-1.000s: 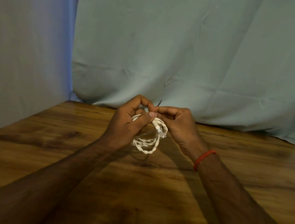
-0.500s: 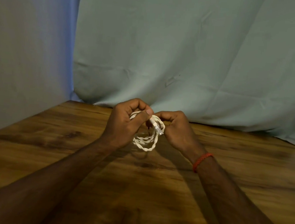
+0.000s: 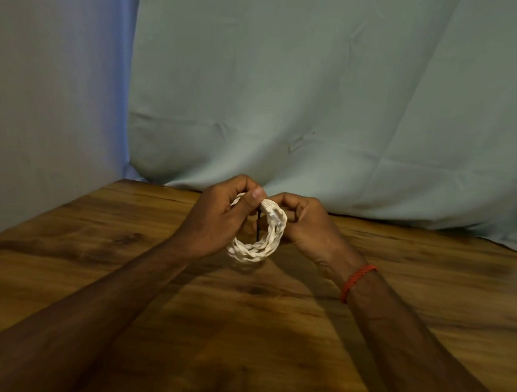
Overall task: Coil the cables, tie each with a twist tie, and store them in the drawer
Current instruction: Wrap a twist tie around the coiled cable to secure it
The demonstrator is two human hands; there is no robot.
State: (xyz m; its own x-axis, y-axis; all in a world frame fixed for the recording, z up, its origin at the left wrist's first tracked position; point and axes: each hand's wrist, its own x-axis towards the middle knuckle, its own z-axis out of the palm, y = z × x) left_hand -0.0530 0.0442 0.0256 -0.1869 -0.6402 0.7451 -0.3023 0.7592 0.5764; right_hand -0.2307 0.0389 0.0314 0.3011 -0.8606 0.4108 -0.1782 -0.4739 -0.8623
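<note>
A white cable [image 3: 259, 245] wound into a small coil hangs upright between my two hands above the wooden table [image 3: 122, 265]. My left hand [image 3: 218, 220] grips the coil's upper left side, thumb pressed on top. My right hand [image 3: 304, 224] holds the coil's right side with curled fingers. A clear plug [image 3: 273, 214] lies along the coil's top right. A thin dark twist tie [image 3: 258, 226] hangs down inside the loop, just below my left thumb. No drawer is in view.
A pale green cloth [image 3: 321, 92] hangs behind the table's far edge and a bluish wall [image 3: 49, 86] closes the left side. A red thread band [image 3: 356, 280] circles my right wrist.
Both hands dropped slightly and turned the coil more upright. The dark tie that stuck up above my fingers one second ago now hangs down inside the loop.
</note>
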